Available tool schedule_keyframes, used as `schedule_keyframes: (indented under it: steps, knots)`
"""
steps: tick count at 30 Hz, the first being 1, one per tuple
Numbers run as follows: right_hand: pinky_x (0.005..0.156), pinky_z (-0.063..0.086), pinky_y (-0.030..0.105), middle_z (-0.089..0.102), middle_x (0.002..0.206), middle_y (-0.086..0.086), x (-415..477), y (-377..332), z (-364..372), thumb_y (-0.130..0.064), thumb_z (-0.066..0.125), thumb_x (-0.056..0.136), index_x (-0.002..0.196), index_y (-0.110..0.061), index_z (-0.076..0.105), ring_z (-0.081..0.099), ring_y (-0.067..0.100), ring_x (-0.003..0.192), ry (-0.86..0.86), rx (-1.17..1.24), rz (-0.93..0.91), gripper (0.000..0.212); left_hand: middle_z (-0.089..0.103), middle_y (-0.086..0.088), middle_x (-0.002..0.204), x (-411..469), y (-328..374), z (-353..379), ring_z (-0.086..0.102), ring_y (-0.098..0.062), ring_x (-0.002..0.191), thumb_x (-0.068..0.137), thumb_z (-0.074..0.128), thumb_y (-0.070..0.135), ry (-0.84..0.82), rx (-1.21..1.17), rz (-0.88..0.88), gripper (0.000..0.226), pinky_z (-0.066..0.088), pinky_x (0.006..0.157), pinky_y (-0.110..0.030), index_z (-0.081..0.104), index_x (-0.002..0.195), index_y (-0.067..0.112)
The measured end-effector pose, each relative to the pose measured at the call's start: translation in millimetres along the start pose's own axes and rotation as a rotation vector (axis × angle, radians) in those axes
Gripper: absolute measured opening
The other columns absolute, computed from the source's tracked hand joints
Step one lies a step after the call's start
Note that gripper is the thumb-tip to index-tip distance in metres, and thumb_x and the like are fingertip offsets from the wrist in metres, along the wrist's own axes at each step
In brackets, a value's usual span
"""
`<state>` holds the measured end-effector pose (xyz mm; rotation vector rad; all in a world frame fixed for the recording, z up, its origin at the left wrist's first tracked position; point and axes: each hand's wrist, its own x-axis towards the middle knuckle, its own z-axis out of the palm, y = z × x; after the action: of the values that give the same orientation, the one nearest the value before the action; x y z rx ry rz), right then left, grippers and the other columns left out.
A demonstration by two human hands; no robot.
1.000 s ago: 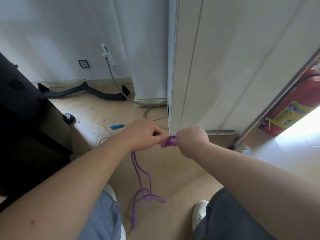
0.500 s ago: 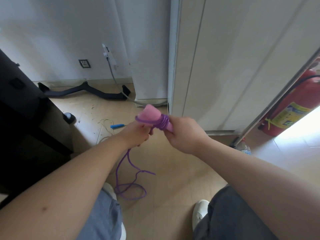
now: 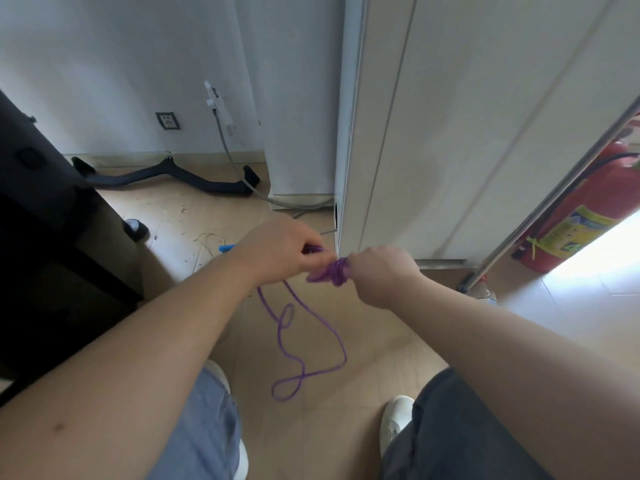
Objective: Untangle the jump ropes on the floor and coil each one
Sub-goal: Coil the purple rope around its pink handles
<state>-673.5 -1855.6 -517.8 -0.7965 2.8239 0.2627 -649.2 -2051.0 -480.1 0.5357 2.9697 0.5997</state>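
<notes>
Another wrap has gone on: fingers of the right hand (image 3: 381, 276) clench the purple jump rope bundle (image 3: 331, 273), the left hand (image 3: 277, 249) pinches its loose strand (image 3: 279, 336); coiling advances.

I can read no words or numbers anywhere. The only print is the yellow label (image 3: 573, 229) on the red fire extinguisher (image 3: 604, 192) at my far right, and its lettering is too blurred and small to make out.
</notes>
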Motion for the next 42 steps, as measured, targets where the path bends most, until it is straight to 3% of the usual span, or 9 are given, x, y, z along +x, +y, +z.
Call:
schedule_keyframes:
  steps: [9, 11, 12, 13, 16, 24, 34, 39, 42]
  knots:
    - [0.061, 0.041, 0.035, 0.067, 0.08, 0.008, -23.8, -20.4, -23.6, -0.033, 0.058, 0.091, 0.09, -0.024, 0.051, 0.061, 0.037, 0.074, 0.215, 0.325, -0.487, 0.012, 0.052, 0.003, 0.05, 3.5, -18.3, 9.7, 0.047, -0.01, 0.047, 0.094, 0.046, 0.064, 0.032, -0.223, -0.284, 0.063, 0.041, 0.06, -0.033, 0.057, 0.055, 0.016]
    - [0.061, 0.037, 0.034, 0.065, 0.077, 0.007, -23.9, -18.5, -31.0, -0.029, 0.06, 0.091, 0.084, -0.025, 0.046, 0.061, 0.038, 0.074, 0.273, 0.457, -0.385, 0.015, 0.07, 0.002, 0.08, 6.7, -19.1, 15.9, 0.061, 0.003, 0.063, 0.096, 0.059, 0.044, 0.431, -0.288, -0.404, 0.034, 0.052, 0.069, -0.025, 0.063, 0.069, 0.022]
    - [0.062, 0.034, 0.032, 0.065, 0.078, 0.007, -22.5, -16.5, -33.7, -0.027, 0.059, 0.092, 0.083, -0.025, 0.044, 0.061, 0.038, 0.077, 0.291, 0.519, -0.307, 0.017, 0.071, -0.004, 0.105, 7.8, -15.0, 14.0, 0.065, 0.006, 0.075, 0.099, 0.061, 0.025, 0.519, -0.288, -0.453, 0.018, 0.054, 0.075, -0.017, 0.055, 0.115, 0.032]
    - [0.063, 0.032, 0.031, 0.065, 0.079, 0.007, -19.9, -14.1, -35.5, -0.026, 0.057, 0.093, 0.083, -0.026, 0.044, 0.061, 0.038, 0.079, 0.307, 0.568, -0.222, 0.017, 0.068, -0.01, 0.112, 5.6, -6.9, 13.6, 0.064, 0.003, 0.074, 0.101, 0.054, 0.014, 0.337, -0.404, -0.571, 0.049, 0.053, 0.073, -0.015, 0.039, 0.109, 0.06]
    - [0.063, 0.036, 0.032, 0.061, 0.078, 0.007, -7.5, -6.0, -31.4, -0.026, 0.051, 0.093, 0.083, -0.025, 0.046, 0.059, 0.037, 0.078, 0.347, 0.676, 0.028, 0.012, 0.052, 0.001, 0.066, -0.5, -12.3, 24.1, 0.04, -0.013, 0.054, 0.106, 0.032, 0.037, -0.173, -0.532, -0.532, 0.033, 0.04, 0.053, -0.029, 0.053, 0.091, 0.017]
    - [0.063, 0.046, 0.033, 0.055, 0.083, 0.002, 11.3, 27.3, -12.9, -0.013, 0.05, 0.091, 0.102, -0.017, 0.06, 0.059, 0.029, 0.08, 0.082, 0.351, 0.408, 0.015, 0.061, -0.001, 0.076, -5.5, 21.4, 15.5, 0.055, -0.019, 0.066, 0.105, 0.035, 0.048, -0.272, -0.087, -0.218, 0.042, 0.049, 0.066, -0.037, 0.062, 0.093, 0.018]
    - [0.064, 0.041, 0.033, 0.066, 0.098, 0.007, -10.0, -14.5, -6.3, -0.027, 0.047, 0.093, 0.114, -0.023, 0.06, 0.063, 0.035, 0.087, -0.011, 0.084, -0.279, 0.024, 0.063, 0.006, 0.064, -8.2, -16.8, -12.3, 0.058, -0.012, 0.06, 0.07, 0.056, 0.083, 0.039, -0.041, -0.107, 0.055, 0.05, 0.059, -0.036, 0.068, 0.069, 0.029]
    - [0.062, 0.036, 0.033, 0.066, 0.081, 0.004, -17.7, -12.7, -19.0, -0.03, 0.057, 0.091, 0.096, -0.025, 0.059, 0.06, 0.032, 0.075, 0.124, 0.351, -0.42, 0.008, 0.049, -0.001, 0.055, -14.7, -21.6, -3.8, 0.046, -0.012, 0.052, 0.084, 0.052, 0.072, -0.001, -0.335, -0.234, 0.07, 0.042, 0.058, -0.029, 0.057, 0.062, 0.006]
    - [0.061, 0.03, 0.031, 0.057, 0.065, -0.003, -24.0, -15.1, -27.5, -0.024, 0.063, 0.09, 0.078, -0.03, 0.047, 0.054, 0.032, 0.069, 0.245, 0.549, -0.345, 0.021, 0.061, 0.008, 0.074, -19.9, -28.5, 3.2, 0.06, -0.007, 0.07, 0.098, 0.054, 0.046, -0.085, -0.649, -0.355, 0.032, 0.052, 0.065, -0.017, 0.06, 0.076, 0.023]
